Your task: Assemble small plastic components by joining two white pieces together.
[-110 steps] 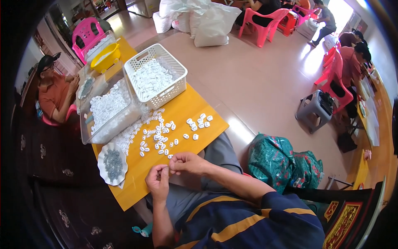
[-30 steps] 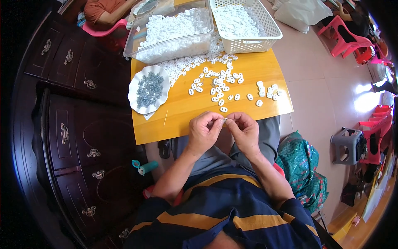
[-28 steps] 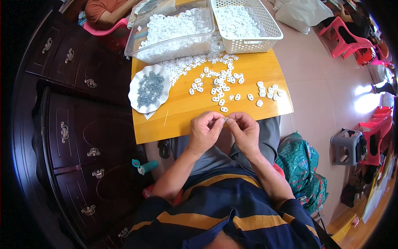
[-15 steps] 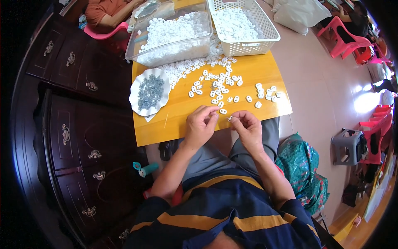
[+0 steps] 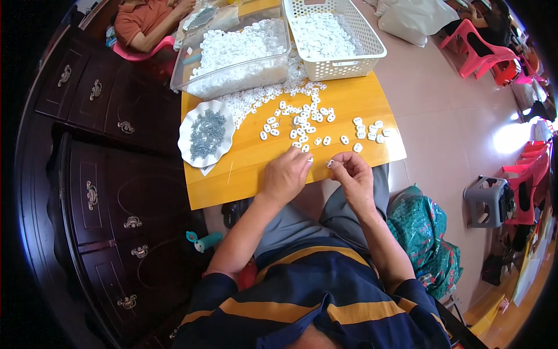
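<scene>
Near the front edge of the yellow table [image 5: 256,168], my left hand [image 5: 285,175] is closed, thumb and index fingertips at a small white oval plastic piece [image 5: 310,159]. Pinched in my right hand [image 5: 354,177] is a small white plastic clip [image 5: 331,163], partly covered by the fingers. Just beyond the hands lie loose white oval pieces [image 5: 326,141] with dark spots like holes. A smaller group of white pieces [image 5: 360,129] sits at the right. On the left, a scalloped white plate [image 5: 185,129] holds a heap of small grey metal screws or nails [image 5: 207,134].
A clear plastic bin [image 5: 244,74] and a cream perforated basket [image 5: 349,68], both full of white pieces, stand at the table's far side. Dark drawers [image 5: 96,145] line the left. A green patterned bag [image 5: 421,232] rests on the floor at right. Another person's arm [image 5: 154,35] shows far left.
My left hand has moved slightly forward, its fingertips reaching the nearest white oval piece. My right hand has shifted a little right, still pinching the small clip. The whole view has shifted slightly.
</scene>
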`<state>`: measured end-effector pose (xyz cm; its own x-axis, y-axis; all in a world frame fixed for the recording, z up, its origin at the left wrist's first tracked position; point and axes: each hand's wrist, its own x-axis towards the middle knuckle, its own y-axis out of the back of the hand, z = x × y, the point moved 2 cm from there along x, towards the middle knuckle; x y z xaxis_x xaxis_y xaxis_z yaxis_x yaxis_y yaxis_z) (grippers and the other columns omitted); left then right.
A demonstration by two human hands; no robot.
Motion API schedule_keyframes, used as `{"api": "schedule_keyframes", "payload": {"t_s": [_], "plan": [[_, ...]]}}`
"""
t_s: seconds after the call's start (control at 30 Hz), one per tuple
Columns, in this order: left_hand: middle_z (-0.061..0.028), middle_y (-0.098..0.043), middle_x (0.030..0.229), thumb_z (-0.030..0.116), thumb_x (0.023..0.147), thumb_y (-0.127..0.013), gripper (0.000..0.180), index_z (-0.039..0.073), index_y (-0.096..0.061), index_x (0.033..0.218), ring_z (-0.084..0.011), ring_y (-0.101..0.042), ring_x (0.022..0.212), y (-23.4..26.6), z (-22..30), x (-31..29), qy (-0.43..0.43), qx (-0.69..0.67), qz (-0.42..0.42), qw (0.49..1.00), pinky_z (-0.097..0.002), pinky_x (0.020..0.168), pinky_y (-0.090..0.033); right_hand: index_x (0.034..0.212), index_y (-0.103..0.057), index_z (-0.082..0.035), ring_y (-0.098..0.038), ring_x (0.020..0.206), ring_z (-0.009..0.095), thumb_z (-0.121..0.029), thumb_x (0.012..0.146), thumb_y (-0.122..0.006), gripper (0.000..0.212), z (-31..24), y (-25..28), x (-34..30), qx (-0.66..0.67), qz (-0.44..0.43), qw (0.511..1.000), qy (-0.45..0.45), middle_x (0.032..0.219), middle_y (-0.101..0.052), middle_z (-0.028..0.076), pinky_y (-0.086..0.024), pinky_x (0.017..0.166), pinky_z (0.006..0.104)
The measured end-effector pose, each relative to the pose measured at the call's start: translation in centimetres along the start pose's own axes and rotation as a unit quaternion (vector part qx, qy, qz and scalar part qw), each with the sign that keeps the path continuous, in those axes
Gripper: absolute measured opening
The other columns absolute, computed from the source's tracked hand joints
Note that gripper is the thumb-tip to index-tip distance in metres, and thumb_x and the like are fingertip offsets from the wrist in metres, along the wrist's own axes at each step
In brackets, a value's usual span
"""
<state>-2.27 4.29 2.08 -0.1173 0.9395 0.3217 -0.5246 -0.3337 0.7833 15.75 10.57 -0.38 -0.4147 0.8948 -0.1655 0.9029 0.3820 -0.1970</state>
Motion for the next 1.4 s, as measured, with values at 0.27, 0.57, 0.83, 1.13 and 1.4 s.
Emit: {"api": "schedule_keyframes", "payload": {"t_s": [0.27, 0.57, 0.83, 1.13, 1.4], "plan": [[-0.0149, -0.071, 0.089, 0.012, 0.096, -0.067, 0.010, 0.004, -0.069, 0.101, -0.0344, -0.071, 0.081, 0.7, 0.7, -1.4, 0.012, -0.125, -0.003, 0.992, -0.0430, 0.069, -0.056, 0.109, -0.067, -0.004, -0.063, 0.077, 0.008, -0.008, 0.099, -0.069, 0.010, -0.1, -0.4, 0.1, 0.106, 0.001, 0.994, -0.014, 0.093, -0.068, 0.000, -0.052, 0.072, 0.0216], [-0.0152, -0.072, 0.091, 0.003, 0.091, -0.072, 0.013, 0.001, -0.071, 0.103, -0.0314, -0.072, 0.082, -0.1, 5.1, -2.8, -0.008, -0.285, -0.012, 0.958, -0.0375, 0.071, -0.056, 0.110, -0.064, -0.006, -0.063, 0.079, 0.010, -0.008, 0.101, -0.067, 0.009, -1.6, -3.2, -0.6, 0.293, 0.039, 0.950, -0.099, 0.094, -0.067, 0.002, -0.052, 0.072, 0.0224], [-0.0029, -0.066, 0.086, -0.001, 0.093, -0.071, 0.010, -0.002, -0.069, 0.102, -0.0094, -0.062, 0.076, -0.4, 5.3, -3.5, 0.075, -0.413, -0.043, 0.907, -0.0254, 0.067, -0.050, 0.110, -0.063, -0.004, -0.062, 0.080, 0.010, -0.007, 0.101, -0.065, 0.010, -1.5, -4.0, -1.4, 0.284, 0.038, 0.954, -0.086, 0.093, -0.066, 0.002, -0.052, 0.072, 0.0227], [0.0008, -0.064, 0.095, -0.003, 0.097, -0.067, 0.022, 0.001, -0.061, 0.117, -0.0033, -0.061, 0.080, 0.2, 4.6, -3.9, 0.191, -0.530, -0.015, 0.826, -0.0184, 0.069, -0.049, 0.112, -0.064, -0.003, -0.062, 0.082, 0.010, -0.007, 0.101, -0.066, 0.012, -1.8, -3.5, -1.3, 0.237, 0.025, 0.970, -0.042, 0.095, -0.067, 0.003, -0.052, 0.074, 0.0230], [0.0004, -0.067, 0.092, 0.001, 0.098, -0.067, 0.016, -0.001, -0.070, 0.113, -0.0035, -0.061, 0.072, 3.0, 1.2, -2.6, 0.177, -0.443, 0.064, 0.877, -0.0204, 0.064, -0.050, 0.109, -0.066, -0.002, -0.061, 0.084, 0.005, -0.004, 0.100, -0.067, 0.010, -1.5, -3.0, -1.6, 0.099, -0.030, 0.994, 0.018, 0.094, -0.067, -0.002, -0.050, 0.078, 0.0205]]}}
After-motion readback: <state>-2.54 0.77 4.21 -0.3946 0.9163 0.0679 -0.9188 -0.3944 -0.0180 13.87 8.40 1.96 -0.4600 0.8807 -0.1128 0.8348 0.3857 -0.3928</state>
